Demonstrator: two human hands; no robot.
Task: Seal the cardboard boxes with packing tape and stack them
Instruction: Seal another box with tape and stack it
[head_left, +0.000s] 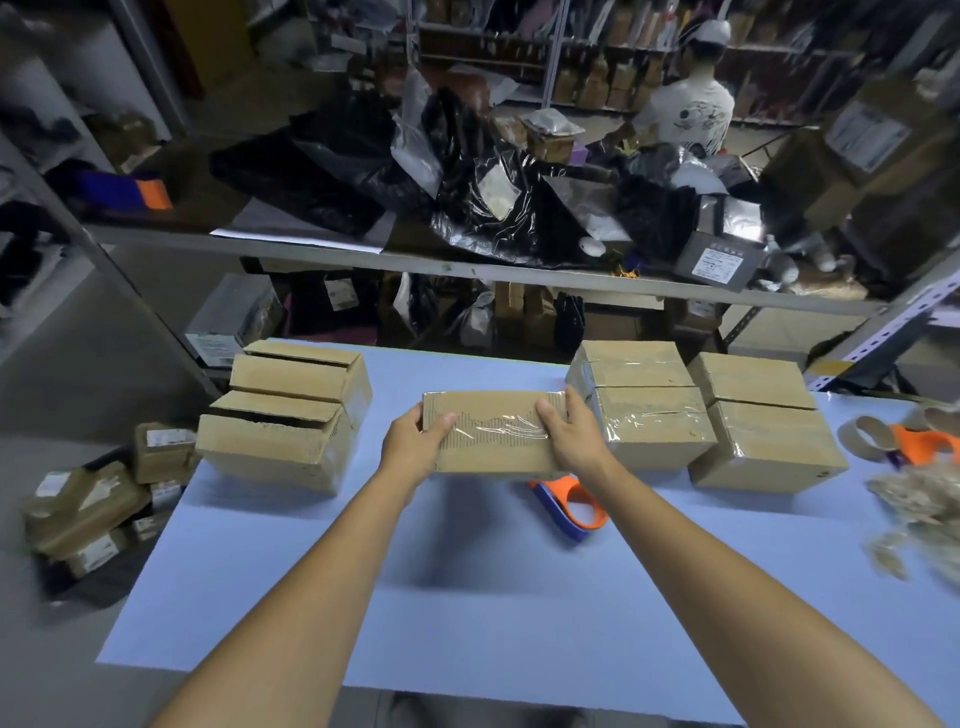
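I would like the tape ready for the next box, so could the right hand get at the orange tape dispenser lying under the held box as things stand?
Probably not yet: the right hand and left hand both grip the held box. The orange tape dispenser lies unobstructed just below.

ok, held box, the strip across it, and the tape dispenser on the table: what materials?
Held box: brown corrugated cardboard, matte; flute ridges show on its face. Strip: clear plastic tape, glossy, wrinkled, catching glare. Tape dispenser: looks like moulded plastic, orange with a blue part, smooth. Both hands, left and right, grip the box.
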